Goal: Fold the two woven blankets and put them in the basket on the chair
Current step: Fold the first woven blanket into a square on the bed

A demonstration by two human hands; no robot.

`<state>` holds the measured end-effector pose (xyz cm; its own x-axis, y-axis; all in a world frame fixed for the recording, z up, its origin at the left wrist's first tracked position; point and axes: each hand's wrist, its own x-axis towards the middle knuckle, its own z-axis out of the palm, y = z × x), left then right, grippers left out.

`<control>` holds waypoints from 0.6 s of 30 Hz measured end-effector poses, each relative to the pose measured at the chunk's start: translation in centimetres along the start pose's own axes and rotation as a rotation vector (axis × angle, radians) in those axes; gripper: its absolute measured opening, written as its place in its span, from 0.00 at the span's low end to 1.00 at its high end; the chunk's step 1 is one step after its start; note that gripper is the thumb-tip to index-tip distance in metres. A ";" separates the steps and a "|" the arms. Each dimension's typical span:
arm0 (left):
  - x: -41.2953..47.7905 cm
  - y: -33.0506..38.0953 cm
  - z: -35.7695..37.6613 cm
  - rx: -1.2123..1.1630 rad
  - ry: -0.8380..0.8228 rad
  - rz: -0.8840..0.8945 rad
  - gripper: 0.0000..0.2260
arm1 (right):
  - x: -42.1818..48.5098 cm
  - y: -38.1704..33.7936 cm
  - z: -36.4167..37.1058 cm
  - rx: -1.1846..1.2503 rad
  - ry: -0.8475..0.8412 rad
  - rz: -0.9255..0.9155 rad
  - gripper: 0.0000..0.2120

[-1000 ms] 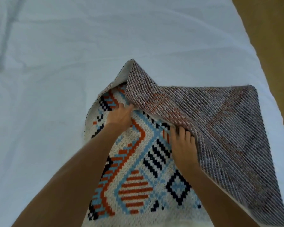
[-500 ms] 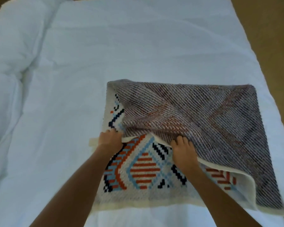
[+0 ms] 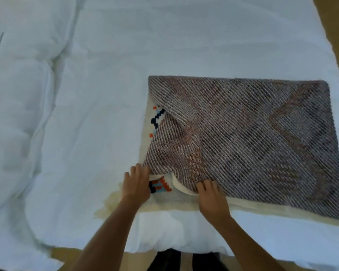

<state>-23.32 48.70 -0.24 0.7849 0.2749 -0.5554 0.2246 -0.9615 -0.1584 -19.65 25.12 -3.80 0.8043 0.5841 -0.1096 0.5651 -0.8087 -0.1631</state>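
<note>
Head view is showing the left hand and right hand gripping the top layer's near edge of the blanket, lying near-right on the bed, where uneven pulling is risking a skewed, wrinkled fold.

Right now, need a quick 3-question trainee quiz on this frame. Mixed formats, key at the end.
1. True or false: the woven blanket lies folded over on the white duvet, with its striped back side facing up.
2. The left hand holds the blanket at: A) its near-left corner, B) its far-right corner, C) its middle.
3. Short answer: what shows under the lifted edge between that hand and the right hand?

Key: 1 true. 2 A. 3 the blanket's coloured pattern side, in orange, light blue and dark blocks.
</note>
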 end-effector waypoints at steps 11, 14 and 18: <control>1.7 -0.6 0.9 0.009 0.069 0.248 0.28 | 0.6 0.1 0.6 -0.074 -0.024 0.020 0.19; 0.2 -2.3 0.7 0.052 0.040 0.224 0.17 | 0.7 -0.5 -0.2 -0.045 -0.019 -0.002 0.15; -2.4 -4.0 2.8 0.106 -0.113 0.160 0.15 | -0.3 -1.8 -0.6 -0.026 -0.048 -0.096 0.14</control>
<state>-27.69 51.86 -0.58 0.7345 0.1223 -0.6674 0.0353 -0.9892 -0.1424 -20.79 26.40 -2.87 0.7366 0.6613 -0.1414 0.6444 -0.7498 -0.1501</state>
